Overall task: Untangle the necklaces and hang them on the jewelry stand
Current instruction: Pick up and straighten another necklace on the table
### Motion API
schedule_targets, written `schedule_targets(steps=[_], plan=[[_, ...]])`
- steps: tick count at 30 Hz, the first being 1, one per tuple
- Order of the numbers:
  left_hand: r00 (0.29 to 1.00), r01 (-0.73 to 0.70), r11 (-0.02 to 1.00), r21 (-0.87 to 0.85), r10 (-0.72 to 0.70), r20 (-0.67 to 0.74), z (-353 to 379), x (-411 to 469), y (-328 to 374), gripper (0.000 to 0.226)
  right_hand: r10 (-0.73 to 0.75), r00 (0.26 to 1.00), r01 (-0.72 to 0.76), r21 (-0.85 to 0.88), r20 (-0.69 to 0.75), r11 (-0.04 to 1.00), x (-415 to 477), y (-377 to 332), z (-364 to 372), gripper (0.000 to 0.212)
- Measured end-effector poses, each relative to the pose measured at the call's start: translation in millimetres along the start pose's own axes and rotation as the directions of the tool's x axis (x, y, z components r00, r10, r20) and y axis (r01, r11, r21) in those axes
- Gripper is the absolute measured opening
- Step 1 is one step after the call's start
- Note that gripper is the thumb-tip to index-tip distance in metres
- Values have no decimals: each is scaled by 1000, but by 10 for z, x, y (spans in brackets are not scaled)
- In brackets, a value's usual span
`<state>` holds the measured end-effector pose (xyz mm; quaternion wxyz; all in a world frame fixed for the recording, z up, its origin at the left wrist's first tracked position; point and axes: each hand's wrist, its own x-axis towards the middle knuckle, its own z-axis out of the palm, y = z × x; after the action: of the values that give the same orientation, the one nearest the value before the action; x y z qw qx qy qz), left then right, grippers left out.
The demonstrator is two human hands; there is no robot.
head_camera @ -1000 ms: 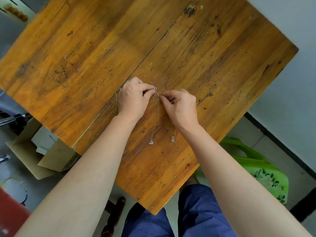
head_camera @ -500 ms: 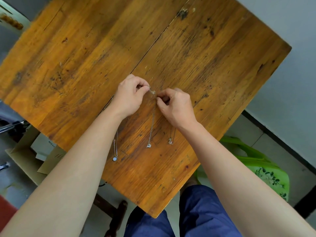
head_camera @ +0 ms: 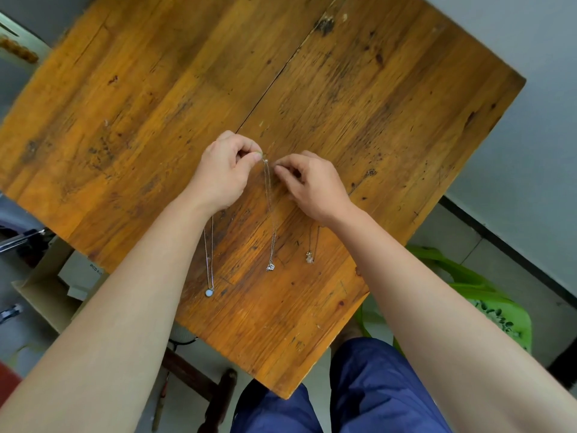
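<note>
Worn orange-brown wood of the bench (head_camera: 390, 98) carries three thin chains, pendants toward me. Step in hand: untangling at the top ends, near bench centre. My left hand (head_camera: 223, 173) has its grip pinched together on the top of the middle necklace (head_camera: 271, 232), thumb against forefinger. My right hand (head_camera: 312, 185) sits just at 3 o'clock of that point, fingertips curled close to the same chain end; whether they actually clamp it I cannot tell, the chain is too fine.

Orientation: the middle necklace runs long-axis 12 to 6 o'clock, its pale openwork pendant at the 6 end. The left necklace (head_camera: 209, 264) lies at 9 o'clock of it, roughly parallel, round whitish pendant nearest me, upper part hidden under my left wrist. The right necklace (head_camera: 310, 251) lies at 3 o'clock, gold-toned pendant, top hidden beneath my right hand.

No jewelry stand in view. Judgement: next move needs a fine two-finger pull to separate the strands, slowly, to avoid tightening any knot.
</note>
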<state>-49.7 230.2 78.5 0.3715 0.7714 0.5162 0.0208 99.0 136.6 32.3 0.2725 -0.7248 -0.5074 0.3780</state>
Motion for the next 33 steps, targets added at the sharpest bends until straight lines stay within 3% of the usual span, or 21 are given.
schedule_targets(steps=[7,11,15,17,24,27,33], plan=[[1000,11,1000,-12,-12,-18,-19,-16,16,13,19,997,-18,-2,81,1000,-11,-64,-15,29],[1000,14,1000,-22,-14,-21,-37,-20,25,10,59,996,-57,-24,62,998,48,-99,20,19],[999,47,997,-56,-49,-24,-13,-27,2,9,135,990,-141,165,50,976,-3,-86,14,13],[994,112,980,-167,-113,7,17,-43,-28,9,172,984,-179,241,49,954,-57,-65,-10,11],[957,275,815,-510,-178,230,151,-103,75,15,195,977,-214,348,87,913,-264,12,-195,12],[958,278,787,-551,-183,222,223,-132,109,18,200,978,-208,320,58,924,-318,33,-276,12],[931,363,560,-745,-252,264,319,-216,247,11,204,979,-199,224,0,954,-470,170,-390,8]])
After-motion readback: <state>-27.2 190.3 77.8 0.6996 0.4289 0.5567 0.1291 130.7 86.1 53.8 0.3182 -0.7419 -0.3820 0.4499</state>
